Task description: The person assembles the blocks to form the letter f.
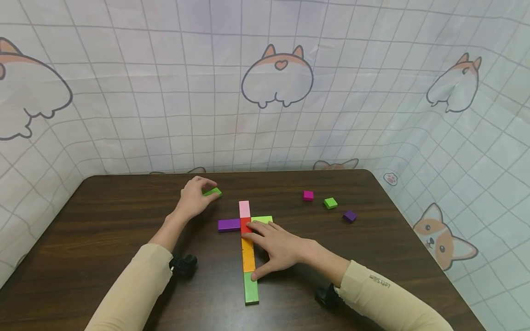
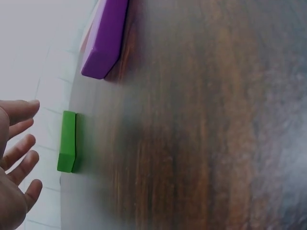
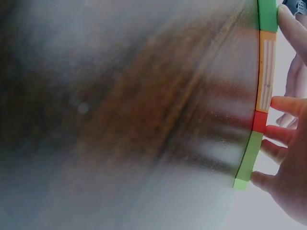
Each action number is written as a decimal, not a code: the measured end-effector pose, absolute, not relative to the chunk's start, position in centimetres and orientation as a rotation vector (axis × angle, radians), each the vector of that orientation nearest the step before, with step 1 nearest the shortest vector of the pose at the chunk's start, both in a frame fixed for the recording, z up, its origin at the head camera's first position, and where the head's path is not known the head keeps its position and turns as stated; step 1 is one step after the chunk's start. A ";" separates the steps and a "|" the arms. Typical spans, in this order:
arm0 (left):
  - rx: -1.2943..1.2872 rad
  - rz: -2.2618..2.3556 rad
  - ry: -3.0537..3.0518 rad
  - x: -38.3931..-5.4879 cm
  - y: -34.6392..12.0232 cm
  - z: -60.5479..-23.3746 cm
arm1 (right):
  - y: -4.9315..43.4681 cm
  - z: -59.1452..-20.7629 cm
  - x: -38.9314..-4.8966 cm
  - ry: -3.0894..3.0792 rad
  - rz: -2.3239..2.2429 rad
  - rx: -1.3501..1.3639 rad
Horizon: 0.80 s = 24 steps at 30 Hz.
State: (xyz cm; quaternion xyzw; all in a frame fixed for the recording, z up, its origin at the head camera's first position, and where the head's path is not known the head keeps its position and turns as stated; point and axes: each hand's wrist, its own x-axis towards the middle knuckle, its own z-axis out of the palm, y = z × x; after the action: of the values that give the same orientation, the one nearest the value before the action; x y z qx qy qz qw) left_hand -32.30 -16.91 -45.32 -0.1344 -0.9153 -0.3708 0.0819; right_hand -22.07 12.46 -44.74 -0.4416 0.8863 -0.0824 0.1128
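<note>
My left hand (image 1: 195, 197) reaches to the far side of the table, thumb and fingers apart around a green block (image 1: 213, 191). In the left wrist view a gap shows between the fingers and that green block (image 2: 67, 141). My right hand (image 1: 281, 248) lies spread over a cross of blocks, fingertips on the red block (image 1: 245, 221) and the light green block (image 1: 260, 219), thumb at the near green block (image 1: 250, 294). An orange block (image 1: 248, 257) lies between red and green. A pink block (image 1: 244, 208) tops the column; a purple block (image 1: 229, 225) extends left.
Small magenta (image 1: 308, 196), green (image 1: 330, 203) and dark purple (image 1: 349, 216) blocks lie apart at the right rear of the dark wooden table (image 1: 103, 248). A white gridded cloth (image 1: 174, 92) with cartoon dogs hangs behind and at the sides.
</note>
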 end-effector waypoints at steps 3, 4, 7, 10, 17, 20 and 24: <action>-0.364 -1.120 -2.747 -32.4 -17.2 -45.3 | 12.5 -44.7 -22.0 2.599 -0.245 -1.296; -0.351 -1.133 -2.749 -32.4 -17.3 -45.3 | 12.5 -44.7 -22.0 2.600 -0.246 -1.297; -0.316 -1.165 -2.761 -32.4 -17.6 -45.4 | 12.5 -44.7 -22.0 2.599 -0.246 -1.297; -0.279 -1.209 -2.770 -32.5 -17.9 -45.3 | 12.6 -44.7 -22.0 2.596 -0.250 -1.291; -0.219 -1.293 -2.800 -32.8 -18.4 -45.1 | 12.7 -44.7 -22.0 2.596 -0.250 -1.294; -0.206 -1.297 -2.818 -33.1 -18.4 -45.2 | 12.6 -44.8 -22.0 2.599 -0.248 -1.301; -0.174 -1.303 -2.869 -33.4 -18.4 -45.4 | 12.6 -44.7 -22.1 2.603 -0.240 -1.305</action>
State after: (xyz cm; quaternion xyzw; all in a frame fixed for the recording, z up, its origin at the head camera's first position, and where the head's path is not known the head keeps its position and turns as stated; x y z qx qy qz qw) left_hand -33.43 -18.44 -45.44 -0.0551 -0.9091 -0.4129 -0.0069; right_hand -22.10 12.63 -44.75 -0.4440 0.8855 -0.0818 0.1095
